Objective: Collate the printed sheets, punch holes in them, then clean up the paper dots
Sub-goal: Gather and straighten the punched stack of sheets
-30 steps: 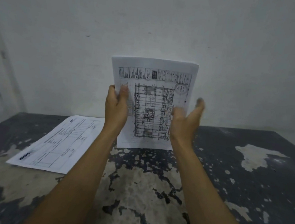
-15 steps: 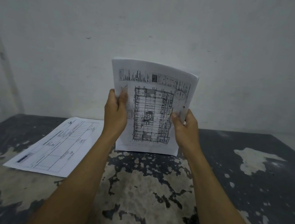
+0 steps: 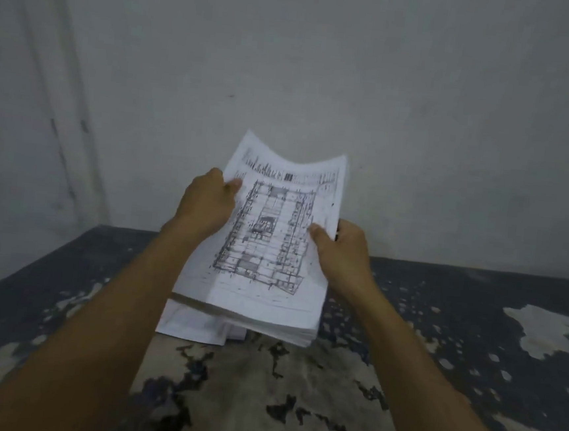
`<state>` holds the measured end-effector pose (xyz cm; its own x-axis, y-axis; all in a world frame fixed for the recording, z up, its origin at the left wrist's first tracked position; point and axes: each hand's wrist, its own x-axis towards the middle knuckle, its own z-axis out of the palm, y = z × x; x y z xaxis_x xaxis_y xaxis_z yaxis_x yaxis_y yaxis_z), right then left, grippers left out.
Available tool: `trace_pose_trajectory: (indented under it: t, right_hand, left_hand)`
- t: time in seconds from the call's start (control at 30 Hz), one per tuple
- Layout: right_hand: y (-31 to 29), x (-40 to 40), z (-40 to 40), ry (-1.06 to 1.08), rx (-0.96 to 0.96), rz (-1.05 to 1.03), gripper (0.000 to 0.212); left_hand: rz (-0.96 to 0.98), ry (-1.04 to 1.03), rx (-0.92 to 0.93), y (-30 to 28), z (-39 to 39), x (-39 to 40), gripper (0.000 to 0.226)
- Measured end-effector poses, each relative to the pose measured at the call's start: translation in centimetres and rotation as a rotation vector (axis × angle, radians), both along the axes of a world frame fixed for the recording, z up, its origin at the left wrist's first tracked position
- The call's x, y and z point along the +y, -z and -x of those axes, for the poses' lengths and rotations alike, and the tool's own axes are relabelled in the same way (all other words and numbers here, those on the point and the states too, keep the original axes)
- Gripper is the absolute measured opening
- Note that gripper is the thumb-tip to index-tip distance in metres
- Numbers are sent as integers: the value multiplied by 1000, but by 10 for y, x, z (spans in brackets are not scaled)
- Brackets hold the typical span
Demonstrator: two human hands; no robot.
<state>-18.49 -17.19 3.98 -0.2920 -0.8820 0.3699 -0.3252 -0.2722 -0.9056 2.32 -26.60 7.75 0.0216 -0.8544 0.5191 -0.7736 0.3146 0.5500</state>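
Observation:
A thick stack of printed sheets (image 3: pixel 266 248), a floor-plan drawing on its top page, is tilted back and held above the table. My left hand (image 3: pixel 208 203) grips its left edge near the top, thumb on the page. My right hand (image 3: pixel 342 251) clamps the right edge, thumb on top. The stack's near edge hangs low over a separate printed sheet (image 3: pixel 191 325) that lies flat on the table, mostly hidden under the stack and my left forearm.
The table (image 3: pixel 470 352) is dark with worn pale patches of peeled paint. A plain grey wall (image 3: pixel 322 81) rises right behind its far edge. No hole punch is in view.
The stack, upright on its bottom edge before, has been tipped back towards flat and shifted left, over the loose sheet. The view has swung left.

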Motion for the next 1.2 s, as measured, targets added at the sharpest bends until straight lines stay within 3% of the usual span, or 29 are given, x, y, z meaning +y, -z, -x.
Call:
trace_pose_trajectory:
  t: [0.17, 0.3, 0.4, 0.53, 0.6, 0.7, 0.97, 1.13, 1.2]
  right_hand:
    - [20, -22, -57, -83, -104, -195, 23]
    - [30, -40, -93, -102, -148, -330, 13]
    - [40, -53, -112, -69, -100, -404, 32]
    - [63, -59, -126, 7, 228, -504, 24]
    - [69, -61, -128, 93, 521, -632, 50]
    - [69, -63, -126, 101, 663, -658, 73]
    - [62, -70, -130, 13, 491, -602, 67]
    - [55, -72, -124, -30, 380, -563, 46]
    - [53, -70, -126, -33, 404, -543, 47]
  left_hand:
    - [-165, -90, -111, 30, -53, -22, 38]
    - [-257, -137, -166, 47, -80, -40, 36]
    - [-316, -152, -199, 61, -89, -52, 37]
    - [-500, -36, -215, 91, -94, -63, 39]
    - [-591, 29, -299, 101, -98, -66, 36]
    - [-607, -20, -470, 100, -102, -74, 43]
    - [-632, -118, -587, 93, -93, -85, 84]
    - [-663, -107, -557, 94, -95, -82, 84]
    - [-648, -100, -530, 97, -96, -80, 82]
